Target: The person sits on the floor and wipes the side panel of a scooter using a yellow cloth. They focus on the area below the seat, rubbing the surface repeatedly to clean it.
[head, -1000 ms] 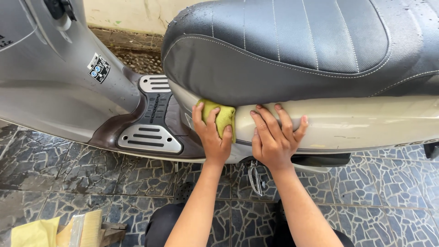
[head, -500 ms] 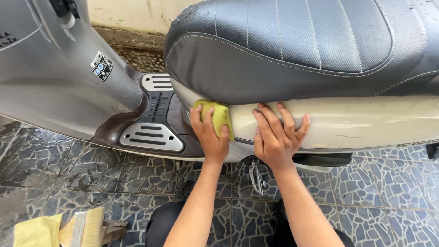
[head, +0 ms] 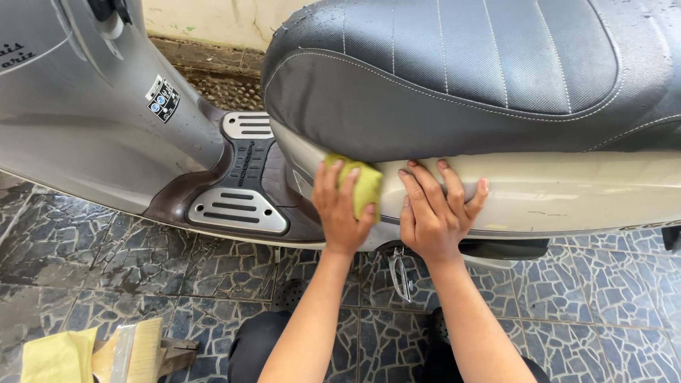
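The grey-and-cream scooter [head: 177,142] with its black stitched vinyl seat [head: 461,71] shows water beads on top, and the cream side panel [head: 567,191] looks glossy but scuffed, so wiping seems partway. The left hand [head: 340,213] clamps a small yellow-green sponge [head: 363,186] against the panel's front edge below the seat, while the right hand [head: 434,213] lies flat, fingers spread, empty, just beside it.

- A yellow-green sponge [head: 363,186], small and soft, is pressed against the cream side panel [head: 567,195] of a scooter, just under the front corner of the seat, partly covered by fingers.
- The panel is glossy and pale beige, running sideways below the dark grey seat, with faint scuffs and a thin dark stripe along its lower edge.
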